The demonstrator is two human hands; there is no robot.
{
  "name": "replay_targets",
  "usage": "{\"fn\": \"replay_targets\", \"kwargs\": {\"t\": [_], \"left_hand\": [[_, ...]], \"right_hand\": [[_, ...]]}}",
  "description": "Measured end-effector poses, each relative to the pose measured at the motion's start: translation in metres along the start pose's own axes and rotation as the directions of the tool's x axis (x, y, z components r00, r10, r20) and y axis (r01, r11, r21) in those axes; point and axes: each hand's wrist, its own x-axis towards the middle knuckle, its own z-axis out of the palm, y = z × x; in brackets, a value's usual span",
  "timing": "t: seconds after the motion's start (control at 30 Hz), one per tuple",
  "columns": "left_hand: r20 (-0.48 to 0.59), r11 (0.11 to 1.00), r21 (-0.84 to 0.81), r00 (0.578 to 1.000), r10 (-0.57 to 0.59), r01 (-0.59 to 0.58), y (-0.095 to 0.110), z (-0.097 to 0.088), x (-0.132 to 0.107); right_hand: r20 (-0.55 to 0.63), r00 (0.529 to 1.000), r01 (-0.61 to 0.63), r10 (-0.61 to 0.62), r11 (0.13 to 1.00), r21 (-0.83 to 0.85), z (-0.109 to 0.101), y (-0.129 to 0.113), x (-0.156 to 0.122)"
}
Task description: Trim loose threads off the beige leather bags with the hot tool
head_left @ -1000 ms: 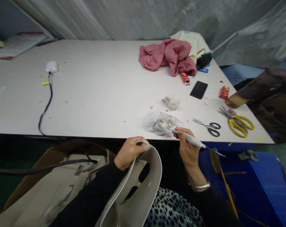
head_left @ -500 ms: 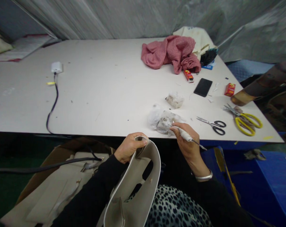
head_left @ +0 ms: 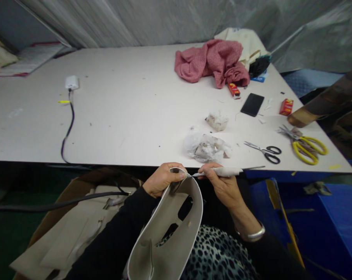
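My left hand (head_left: 164,179) pinches the upper edge of a beige bag body (head_left: 171,233), which hangs open above my lap with cut-out holes in its wall. In my right hand (head_left: 222,186) is a thin pointed tool (head_left: 225,171), its handle wrapped in white and a metal rod sticking out to the right. The tool's tip meets the bag's edge close to my left thumb. On the table just beyond lies a smeared lump in clear plastic wrap (head_left: 208,148), with a smaller whitish lump (head_left: 217,121) behind it.
Black-handled scissors (head_left: 263,151) and yellow-handled scissors (head_left: 305,144) lie to the right. Further back are a black phone-like slab (head_left: 252,105), red boxes (head_left: 286,107) and a pink cloth (head_left: 208,62). A carton of beige bags (head_left: 68,233) stands lower left, a blue bin (head_left: 333,225) lower right.
My right hand has moved left and down from the plastic-wrapped lump, bringing the tool's tip to the bag's edge. My left hand keeps its hold on the bag.
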Motion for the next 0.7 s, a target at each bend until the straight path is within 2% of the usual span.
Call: {"fn": "replay_targets", "kwargs": {"t": [0.17,0.27,0.57,0.63,0.7], "left_hand": [[0.002,1.0,0.002,1.0,0.016,-0.016,-0.002,0.002,-0.001],[-0.032,0.999,0.027,0.999,0.027,-0.026,-0.003,0.004,-0.002],[-0.109,0.993,0.068,0.989,0.101,-0.094,-0.012,0.011,0.0],[-0.116,0.99,0.08,0.985,0.124,-0.116,-0.013,0.011,0.0],[-0.122,0.985,0.112,0.982,0.145,-0.132,-0.012,0.011,-0.002]], "right_hand": [[0.024,1.0,0.01,-0.009,0.999,-0.047,0.0,0.002,0.0],[0.015,1.0,0.023,-0.022,0.997,-0.069,0.001,0.003,-0.001],[-0.108,0.993,-0.057,0.049,0.996,-0.065,0.014,0.008,0.002],[-0.086,0.996,-0.029,0.021,0.996,-0.086,0.015,0.006,0.001],[-0.004,1.0,0.016,-0.016,0.996,-0.093,0.013,0.003,-0.001]]}}
